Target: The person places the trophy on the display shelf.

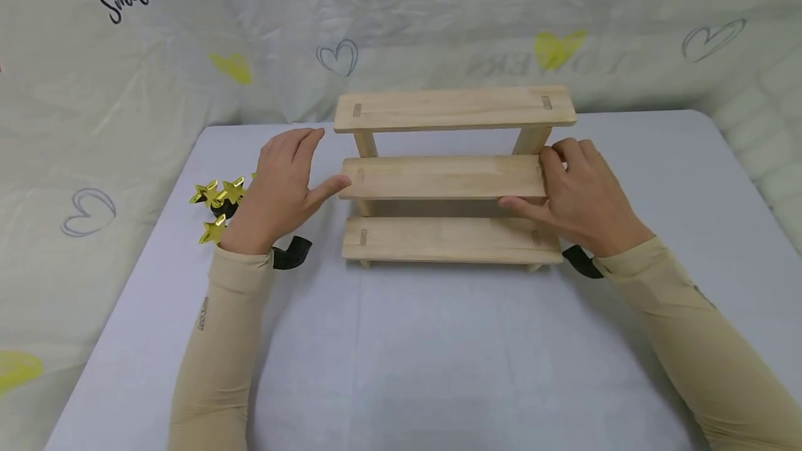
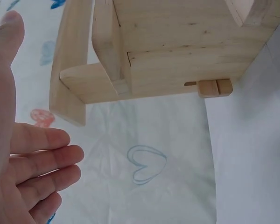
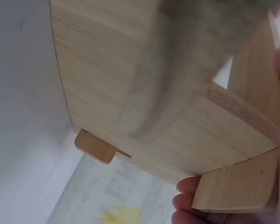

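A three-tier wooden step shelf of pale wood stands upright on the white table. My right hand grips the right end of its middle board, thumb along the front edge and fingers at the back. In the right wrist view, fingertips curl behind the board's end. My left hand is held beside the shelf's left end with fingers extended. Its thumb tip is right at the middle board's left edge. The left wrist view shows those fingers apart from the wood, holding nothing.
Shiny gold star-shaped things lie on the table left of the shelf, partly hidden behind my left hand. A printed cloth hangs close behind the table's back edge. Black pieces show beside both wrists.
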`<control>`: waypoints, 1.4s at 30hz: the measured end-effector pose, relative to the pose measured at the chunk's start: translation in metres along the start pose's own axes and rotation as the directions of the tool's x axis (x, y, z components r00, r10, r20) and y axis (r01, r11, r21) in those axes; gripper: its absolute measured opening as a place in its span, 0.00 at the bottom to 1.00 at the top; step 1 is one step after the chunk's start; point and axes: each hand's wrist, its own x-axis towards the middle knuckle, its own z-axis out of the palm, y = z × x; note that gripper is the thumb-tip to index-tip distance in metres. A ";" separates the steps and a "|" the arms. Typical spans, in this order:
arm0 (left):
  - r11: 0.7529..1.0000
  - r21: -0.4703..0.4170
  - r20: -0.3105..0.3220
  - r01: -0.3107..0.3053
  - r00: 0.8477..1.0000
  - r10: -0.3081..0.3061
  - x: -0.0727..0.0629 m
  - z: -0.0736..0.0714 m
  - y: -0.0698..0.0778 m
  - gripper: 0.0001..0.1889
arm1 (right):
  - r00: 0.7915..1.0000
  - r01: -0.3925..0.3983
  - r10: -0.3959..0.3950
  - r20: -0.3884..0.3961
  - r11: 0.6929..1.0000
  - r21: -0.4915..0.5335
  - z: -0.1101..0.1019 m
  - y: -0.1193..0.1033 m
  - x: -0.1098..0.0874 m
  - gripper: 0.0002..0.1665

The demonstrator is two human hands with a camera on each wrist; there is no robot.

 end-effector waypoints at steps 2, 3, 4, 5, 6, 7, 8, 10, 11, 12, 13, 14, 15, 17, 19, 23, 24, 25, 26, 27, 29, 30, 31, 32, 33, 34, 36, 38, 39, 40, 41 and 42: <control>1.000 -0.004 -0.011 -0.002 1.000 0.002 -0.001 -0.001 0.000 0.54 | 1.000 -0.014 0.014 -0.001 1.000 0.016 0.001 0.000 -0.002 0.66; 1.000 -0.007 -0.017 -0.005 1.000 0.004 -0.002 0.000 -0.001 0.54 | 1.000 -0.017 0.017 -0.002 1.000 0.016 0.002 0.000 -0.002 0.67; 1.000 -0.007 -0.023 -0.008 1.000 0.008 -0.002 0.000 -0.001 0.53 | 1.000 -0.019 0.019 -0.005 1.000 0.014 0.002 0.000 -0.003 0.67; 1.000 -0.008 -0.027 -0.013 1.000 0.012 -0.002 0.000 -0.001 0.53 | 1.000 -0.019 0.019 -0.014 1.000 0.011 0.004 0.000 -0.004 0.67; 1.000 -0.007 -0.027 -0.017 0.999 0.017 -0.002 0.001 -0.001 0.53 | 1.000 -0.018 0.018 -0.025 1.000 0.007 0.005 0.000 -0.004 0.67; 1.000 -0.005 -0.027 -0.021 0.999 0.021 -0.002 0.001 -0.001 0.52 | 0.999 -0.015 0.015 -0.036 1.000 0.003 0.006 0.000 -0.005 0.67; 1.000 -0.003 -0.026 -0.025 0.999 0.025 -0.002 0.002 -0.002 0.52 | 0.999 -0.011 0.011 -0.047 1.000 -0.001 0.007 0.000 -0.005 0.66; 1.000 0.004 -0.026 -0.030 0.999 0.030 -0.003 0.002 -0.003 0.52 | 0.998 -0.002 0.001 -0.056 1.000 -0.014 0.009 0.001 -0.005 0.66; 0.999 0.006 -0.028 -0.031 0.999 0.031 -0.003 0.002 -0.003 0.52 | 0.998 0.002 -0.003 -0.061 1.000 -0.018 0.010 0.001 -0.005 0.65; 0.999 0.008 -0.032 -0.031 0.999 0.032 -0.004 0.002 -0.004 0.52 | 0.998 0.006 -0.007 -0.065 1.000 -0.020 0.011 0.001 -0.005 0.65; 0.999 0.009 -0.038 -0.032 0.999 0.032 -0.004 0.002 -0.005 0.52 | 0.998 0.011 -0.013 -0.068 1.000 -0.023 0.011 0.002 -0.005 0.65; 0.999 0.013 -0.047 -0.031 0.998 0.032 -0.004 0.002 -0.006 0.52 | 0.998 0.019 -0.022 -0.066 0.999 -0.033 0.012 0.002 -0.005 0.64; 0.999 0.014 -0.055 -0.029 0.998 0.029 -0.005 0.002 -0.007 0.52 | 0.997 0.027 -0.030 -0.065 0.999 -0.043 0.012 0.002 -0.005 0.64; 1.000 0.016 -0.063 -0.023 0.998 0.024 -0.005 0.002 -0.008 0.51 | 0.997 0.036 -0.039 -0.074 0.998 -0.051 0.012 0.003 -0.004 0.63; 1.000 0.020 -0.063 -0.019 0.998 0.020 -0.005 0.003 -0.009 0.51 | 0.996 0.045 -0.050 -0.068 0.997 -0.068 0.011 0.002 -0.002 0.61; 1.000 0.028 -0.052 -0.007 0.999 0.009 -0.010 0.004 -0.013 0.50 | 0.998 0.049 -0.052 -0.037 0.995 -0.092 0.008 0.001 -0.001 0.61; 0.999 0.032 -0.055 -0.007 0.998 0.009 -0.013 0.004 -0.015 0.50 | 0.998 0.047 -0.051 -0.038 0.995 -0.091 0.008 0.000 0.000 0.61; 0.999 0.037 -0.058 -0.007 0.998 0.009 -0.016 0.003 -0.016 0.50 | 0.998 0.049 -0.052 -0.033 0.995 -0.092 0.008 -0.001 0.000 0.61; 0.999 0.040 -0.063 -0.002 0.998 0.005 -0.020 0.003 -0.018 0.50 | 0.998 0.049 -0.053 -0.035 0.995 -0.091 0.008 -0.002 0.001 0.61; 0.999 0.042 -0.073 0.002 0.997 0.001 -0.023 0.002 -0.019 0.49 | 0.998 0.057 -0.060 -0.030 0.993 -0.099 0.008 -0.002 0.001 0.60; 0.999 0.049 -0.087 0.014 0.996 -0.010 -0.031 -0.001 -0.023 0.49 | 0.997 0.059 -0.063 -0.047 0.994 -0.093 0.009 -0.004 0.003 0.60; 0.999 0.048 -0.093 0.023 0.996 -0.019 -0.034 -0.002 -0.024 0.49 | 0.996 0.057 -0.062 -0.056 0.995 -0.086 0.009 -0.004 0.003 0.60; 0.998 0.049 -0.094 0.036 0.995 -0.031 -0.037 -0.004 -0.025 0.49 | 0.996 0.058 -0.063 -0.056 0.995 -0.086 0.010 -0.004 0.004 0.59; 0.998 0.049 -0.095 0.047 0.995 -0.042 -0.040 -0.005 -0.027 0.49 | 0.997 0.058 -0.062 -0.050 0.995 -0.087 0.009 -0.004 0.005 0.59; 0.997 0.050 -0.093 0.060 0.994 -0.055 -0.042 -0.007 -0.028 0.50 | 0.997 0.057 -0.060 -0.039 0.995 -0.087 0.009 -0.004 0.005 0.59; 0.996 0.050 -0.088 0.072 0.994 -0.068 -0.044 -0.008 -0.028 0.50 | 0.998 0.052 -0.054 -0.030 0.995 -0.086 0.008 -0.003 0.005 0.59; 0.995 0.048 -0.081 0.084 0.994 -0.080 -0.047 -0.009 -0.029 0.50 | 0.998 0.048 -0.051 -0.032 0.995 -0.082 0.007 -0.003 0.004 0.58; 0.995 0.051 -0.076 0.080 0.994 -0.076 -0.048 -0.010 -0.031 0.50 | 0.999 0.051 -0.053 -0.012 0.994 -0.094 0.005 -0.002 0.004 0.58; 0.996 0.044 -0.073 0.075 0.995 -0.072 -0.048 -0.010 -0.032 0.49 | 0.999 0.050 -0.051 -0.006 0.994 -0.098 0.004 -0.001 0.003 0.58; 0.997 0.033 -0.070 0.068 0.995 -0.066 -0.048 -0.010 -0.034 0.49 | 0.999 0.048 -0.049 -0.006 0.994 -0.102 0.003 -0.001 0.003 0.58; 0.998 0.025 -0.063 0.064 0.996 -0.062 -0.048 -0.010 -0.036 0.48 | 0.999 0.047 -0.048 -0.006 0.993 -0.104 0.002 -0.001 0.002 0.58; 0.998 0.010 -0.057 0.062 0.996 -0.061 -0.049 -0.011 -0.038 0.48 | 0.999 0.043 -0.042 0.011 0.993 -0.111 0.001 0.000 0.001 0.59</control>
